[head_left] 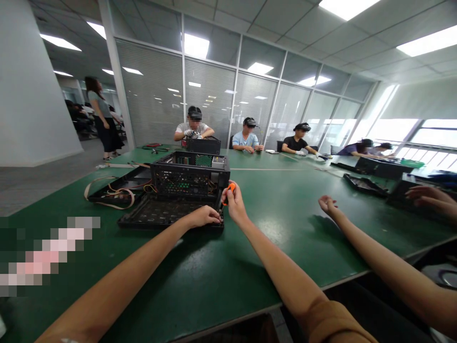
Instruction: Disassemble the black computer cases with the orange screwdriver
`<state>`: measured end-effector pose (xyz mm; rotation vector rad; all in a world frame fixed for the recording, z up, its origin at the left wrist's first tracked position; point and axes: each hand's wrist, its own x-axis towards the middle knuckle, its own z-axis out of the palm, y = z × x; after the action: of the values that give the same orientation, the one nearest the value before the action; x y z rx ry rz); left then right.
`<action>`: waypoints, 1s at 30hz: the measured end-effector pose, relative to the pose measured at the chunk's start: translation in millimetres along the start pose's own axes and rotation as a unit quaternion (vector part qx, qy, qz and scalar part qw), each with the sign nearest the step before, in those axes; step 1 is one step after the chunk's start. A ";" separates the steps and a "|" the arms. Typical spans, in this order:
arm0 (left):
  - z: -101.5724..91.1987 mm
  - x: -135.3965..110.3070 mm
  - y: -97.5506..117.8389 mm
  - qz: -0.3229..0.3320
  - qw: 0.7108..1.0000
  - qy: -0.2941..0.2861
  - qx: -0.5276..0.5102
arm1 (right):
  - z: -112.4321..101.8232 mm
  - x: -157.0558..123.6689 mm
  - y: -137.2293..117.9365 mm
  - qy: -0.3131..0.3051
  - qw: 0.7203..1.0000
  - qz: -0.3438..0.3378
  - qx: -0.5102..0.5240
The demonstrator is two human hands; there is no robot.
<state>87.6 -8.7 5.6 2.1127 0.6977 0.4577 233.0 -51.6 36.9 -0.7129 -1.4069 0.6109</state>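
A black computer case (189,178) sits on the green table (278,224), with a black perforated side panel (160,214) lying flat in front of it. My right hand (233,202) is closed around an orange-handled screwdriver (228,190), its tip pointing down at the panel's front right corner. My left hand (203,216) rests on that same corner with the fingers pinched together at the screwdriver tip; what they hold is too small to see.
A beige ribbon cable (107,195) and a black cover (121,186) lie left of the case. Another person's arm and hand (328,205) rest on the table to my right. Several people sit at the far side, with black parts (364,186) at the right.
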 end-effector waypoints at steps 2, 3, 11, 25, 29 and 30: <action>0.2 1.1 -2.6 -0.003 1.000 0.001 -0.004 | -6.5 1.9 -0.5 0.000 0.997 -0.016 -0.079; 0.3 1.5 -3.5 -0.002 1.000 0.002 -0.006 | -9.9 2.8 -1.7 0.001 0.991 -0.031 -0.127; 1.4 0.3 -0.2 -0.004 1.000 0.020 -0.017 | -18.1 1.7 -18.1 -0.030 0.957 -0.083 -0.277; 3.3 -0.3 3.2 -0.023 0.999 0.024 -0.025 | -10.5 -7.6 -25.9 -0.022 0.967 -0.103 -0.232; 3.3 -2.1 6.9 -0.019 0.999 0.023 -0.026 | -7.9 -13.5 -24.8 -0.029 0.964 -0.114 -0.237; 3.4 -2.3 7.1 -0.017 0.999 0.024 -0.025 | -7.6 -13.7 -24.9 -0.028 0.964 -0.111 -0.241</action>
<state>89.9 -15.7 9.3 2.0462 0.7423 0.5034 238.7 -78.8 46.6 -0.9076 -1.6825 0.1061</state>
